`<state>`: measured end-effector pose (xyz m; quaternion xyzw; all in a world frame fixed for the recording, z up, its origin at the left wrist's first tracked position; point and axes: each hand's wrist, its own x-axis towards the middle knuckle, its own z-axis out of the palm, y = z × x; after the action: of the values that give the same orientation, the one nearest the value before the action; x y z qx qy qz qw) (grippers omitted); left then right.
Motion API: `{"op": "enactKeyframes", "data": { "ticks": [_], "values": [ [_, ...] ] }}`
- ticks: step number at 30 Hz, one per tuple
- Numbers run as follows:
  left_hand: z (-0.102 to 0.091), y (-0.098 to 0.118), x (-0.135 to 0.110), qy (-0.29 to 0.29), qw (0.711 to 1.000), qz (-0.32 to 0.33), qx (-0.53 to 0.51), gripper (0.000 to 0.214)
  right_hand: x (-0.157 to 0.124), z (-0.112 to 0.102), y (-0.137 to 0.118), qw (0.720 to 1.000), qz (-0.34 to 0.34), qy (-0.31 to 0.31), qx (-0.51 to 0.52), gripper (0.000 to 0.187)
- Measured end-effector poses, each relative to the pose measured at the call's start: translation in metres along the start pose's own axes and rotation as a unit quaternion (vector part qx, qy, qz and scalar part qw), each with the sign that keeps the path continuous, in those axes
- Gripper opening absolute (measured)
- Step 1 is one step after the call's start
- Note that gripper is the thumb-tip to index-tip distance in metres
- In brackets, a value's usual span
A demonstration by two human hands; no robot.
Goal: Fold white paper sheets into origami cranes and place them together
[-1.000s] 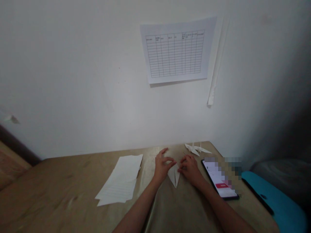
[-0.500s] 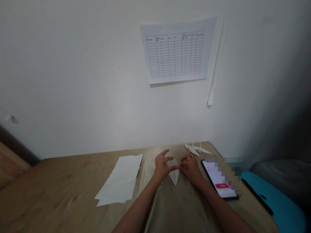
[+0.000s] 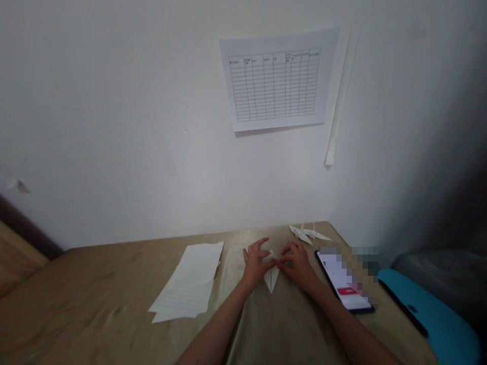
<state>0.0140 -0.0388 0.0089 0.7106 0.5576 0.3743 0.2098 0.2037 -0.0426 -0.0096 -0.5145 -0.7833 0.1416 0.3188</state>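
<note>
A small white folded paper (image 3: 271,281) lies on the table between my hands, its narrow point towards me and a crease line down its middle. My left hand (image 3: 256,262) grips its left side with the thumb on the paper, while the other fingers curve up and away. From the right, my right hand (image 3: 296,262) pinches the same paper, its thumb and fingertips meeting my left thumb near the upper part. My fingers cover part of the folds. Beyond my right hand rest folded white paper birds (image 3: 303,233), close together.
A stack of white paper sheets (image 3: 190,281) lies left of my hands. To the right is a phone (image 3: 344,284) with a lit screen, and past the table edge a turquoise chair (image 3: 429,314). A printed table sheet (image 3: 279,81) hangs on the wall.
My left hand has shifted slightly right and down, with its fingers closer to the paper. The folded paper has turned a little, and its lower point sits slightly further left and nearer me.
</note>
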Motion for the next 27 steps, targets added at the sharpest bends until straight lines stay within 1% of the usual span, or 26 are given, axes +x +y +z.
{"op": "enactKeyframes", "data": {
  "ticks": [5, 8, 11, 15, 18, 21, 25, 27],
  "values": [
    [-0.002, -0.002, 0.003, 0.020, 0.999, 0.000, -0.033, 0.011, 0.000, 0.002, -0.002, 1.000, -0.002, -0.014, 0.002, 0.004],
    [-0.003, -0.005, 0.005, 0.041, 0.997, 0.009, -0.057, 0.006, 0.000, 0.002, -0.002, 1.000, 0.005, -0.013, 0.004, 0.004],
    [-0.004, -0.007, 0.007, 0.061, 0.995, 0.022, -0.082, 0.005, 0.000, 0.001, -0.002, 1.000, 0.002, -0.008, 0.002, 0.006],
    [-0.005, -0.007, 0.007, 0.069, 0.992, 0.032, -0.098, 0.005, 0.000, -0.001, -0.003, 1.000, 0.006, -0.005, -0.007, 0.006],
    [-0.005, -0.006, 0.005, 0.079, 0.992, 0.036, -0.088, 0.005, 0.001, -0.003, -0.005, 0.999, 0.026, 0.003, -0.020, 0.009],
    [-0.007, -0.004, 0.005, 0.078, 0.993, 0.050, -0.069, 0.007, 0.001, -0.006, -0.006, 0.999, 0.030, 0.012, -0.038, 0.009],
    [-0.016, -0.003, 0.007, 0.061, 0.996, 0.056, -0.015, 0.012, 0.001, -0.009, 0.000, 0.998, 0.042, 0.021, -0.051, 0.009],
    [-0.023, -0.005, 0.009, 0.032, 0.998, 0.053, 0.027, 0.009, 0.002, -0.010, 0.004, 0.997, 0.052, 0.021, -0.052, 0.009]
  ]
}}
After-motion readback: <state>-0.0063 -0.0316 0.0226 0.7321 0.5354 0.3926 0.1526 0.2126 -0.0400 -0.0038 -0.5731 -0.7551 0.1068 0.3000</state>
